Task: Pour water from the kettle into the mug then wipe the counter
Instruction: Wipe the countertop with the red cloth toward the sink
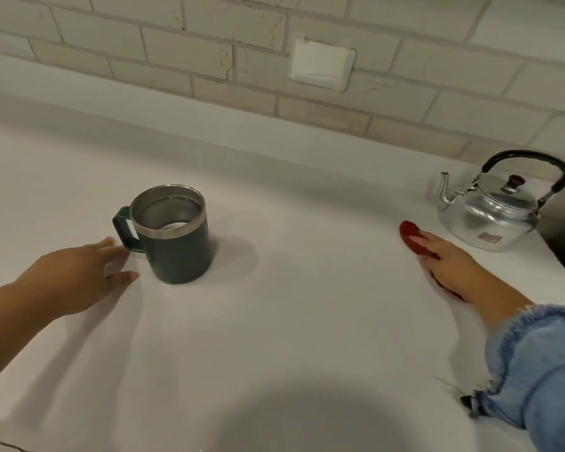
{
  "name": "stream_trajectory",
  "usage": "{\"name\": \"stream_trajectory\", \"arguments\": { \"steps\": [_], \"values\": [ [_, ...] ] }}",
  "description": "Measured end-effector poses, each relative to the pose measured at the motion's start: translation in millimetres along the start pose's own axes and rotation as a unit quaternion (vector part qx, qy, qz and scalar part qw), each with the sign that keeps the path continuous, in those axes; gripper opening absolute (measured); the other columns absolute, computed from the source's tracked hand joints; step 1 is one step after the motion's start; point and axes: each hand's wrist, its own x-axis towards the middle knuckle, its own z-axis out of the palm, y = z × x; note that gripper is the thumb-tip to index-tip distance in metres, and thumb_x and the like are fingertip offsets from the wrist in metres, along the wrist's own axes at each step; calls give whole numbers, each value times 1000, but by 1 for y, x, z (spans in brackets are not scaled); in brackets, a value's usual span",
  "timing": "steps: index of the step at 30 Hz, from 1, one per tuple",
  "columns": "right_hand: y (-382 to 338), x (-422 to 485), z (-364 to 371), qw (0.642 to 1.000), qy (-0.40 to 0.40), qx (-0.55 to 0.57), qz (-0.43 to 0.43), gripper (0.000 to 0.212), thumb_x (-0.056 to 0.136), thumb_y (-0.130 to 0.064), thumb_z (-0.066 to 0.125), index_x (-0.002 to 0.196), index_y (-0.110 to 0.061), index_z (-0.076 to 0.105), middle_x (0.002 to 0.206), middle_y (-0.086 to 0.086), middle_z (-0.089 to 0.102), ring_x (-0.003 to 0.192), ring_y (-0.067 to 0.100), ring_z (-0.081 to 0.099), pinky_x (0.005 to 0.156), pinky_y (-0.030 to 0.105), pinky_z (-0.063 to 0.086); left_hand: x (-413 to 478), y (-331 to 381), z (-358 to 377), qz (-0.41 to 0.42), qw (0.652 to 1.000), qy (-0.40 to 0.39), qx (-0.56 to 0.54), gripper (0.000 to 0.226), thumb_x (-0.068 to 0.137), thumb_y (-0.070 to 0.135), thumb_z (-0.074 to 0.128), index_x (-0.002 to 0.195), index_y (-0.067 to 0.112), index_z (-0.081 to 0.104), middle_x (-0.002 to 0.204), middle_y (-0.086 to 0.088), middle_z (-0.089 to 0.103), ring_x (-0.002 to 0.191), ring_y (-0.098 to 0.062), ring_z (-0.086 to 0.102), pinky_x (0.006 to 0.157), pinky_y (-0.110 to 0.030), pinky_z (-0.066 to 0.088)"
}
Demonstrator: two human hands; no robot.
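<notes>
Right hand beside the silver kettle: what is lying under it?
A flat dark-red pad lies under the right hand on the white counter. Its rounded far end and a strip by the wrist show; the hand covers the middle.

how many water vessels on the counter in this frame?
2. The dark green mug stands left of centre, beside the left hand. The metal kettle stands far right near the wall, beyond the right hand pressing a red cloth. None appears hidden.

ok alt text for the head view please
A person's right hand presses a red cloth on a white counter beside a steel kettle; the left hand lies open next to the handle of a dark green mug.
</notes>
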Motion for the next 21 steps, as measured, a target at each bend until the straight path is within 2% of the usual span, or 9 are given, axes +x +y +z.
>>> {"name": "stream_trajectory", "arguments": {
  "steps": [2, 4, 7, 10, 13, 15, 17, 19, 21],
  "values": [
    [4, -14, 18, 997, 21, -59, -35, 45, 95, -17, 48, 139, -29, 46, 153, -9, 32, 138, 17, 32, 113, 29, 22, 6, -6, 5, -5, 1000, 0, -6, 65, 83, 67, 39, 142, 38, 36, 157, 8, 25, 133, -26, 44, 105, -42, 38],
    [-15, -30, 38, 995, 27, -67, -74, 46, 94, -16, 48, 139, -29, 46, 154, -9, 30, 140, 17, 30, 115, 32, 22, 11, -10, 9, -6, 1000, -3, -12, 67, 80, 70, 37, 140, 40, 38, 156, 9, 29, 131, -27, 47, 105, -44, 39],
    [-54, -69, 72, 986, 27, -80, -146, 46, 94, -14, 49, 138, -28, 47, 152, -8, 33, 138, 17, 33, 115, 27, 20, 16, -13, 14, -5, 1000, 4, -18, 69, 77, 72, 33, 137, 40, 42, 151, 7, 38, 126, -29, 51, 102, -46, 42],
    [-88, -121, 96, 980, 13, -95, -174, 49, 96, -15, 43, 141, -34, 42, 153, -13, 30, 136, 15, 27, 113, 21, 17, 17, -11, 16, -6, 1000, -4, -18, 66, 82, 68, 36, 140, 37, 40, 154, 4, 33, 131, -30, 46, 106, -48, 38],
    [-110, -157, 97, 982, -75, 16, -171, 49, 96, -7, 42, 138, -31, 45, 148, -17, 31, 134, 5, 27, 111, 10, 12, 14, -7, 13, -19, 1000, -19, -11, 66, 86, 65, 36, 144, 35, 33, 158, 3, 24, 137, -29, 37, 110, -47, 31],
    [-114, -169, 77, 972, -122, 146, -136, 45, 94, -2, 44, 130, -27, 57, 142, -18, 41, 124, -6, 39, 98, 2, 29, 13, -5, 11, -19, 999, -27, -8, 67, 86, 65, 34, 145, 34, 31, 158, 3, 23, 138, -29, 36, 111, -46, 30],
    [-108, -174, 47, 961, -83, 245, -98, 42, 92, -3, 49, 119, -33, 64, 132, -21, 52, 103, -15, 54, 75, 2, 44, 14, -6, 10, -17, 999, -33, -4, 68, 86, 65, 34, 146, 33, 29, 159, 3, 20, 140, -28, 34, 112, -46, 28],
    [-87, -173, 18, 958, 13, 282, -56, 36, 90, -10, 57, 105, -41, 68, 119, -21, 61, 88, -3, 65, 73, 14, 53, 15, -6, 10, -18, 999, -36, 5, 68, 86, 65, 33, 147, 34, 26, 159, 3, 17, 141, -28, 31, 113, -45, 27],
    [-53, -171, -4, 955, 89, 280, 23, 24, 87, -18, 63, 93, -41, 70, 109, -10, 69, 90, 18, 68, 89, 39, 54, 17, -8, 13, -16, 999, -35, 9, 69, 87, 65, 31, 147, 34, 25, 159, 2, 18, 141, -28, 32, 113, -45, 28]
  ]
}}
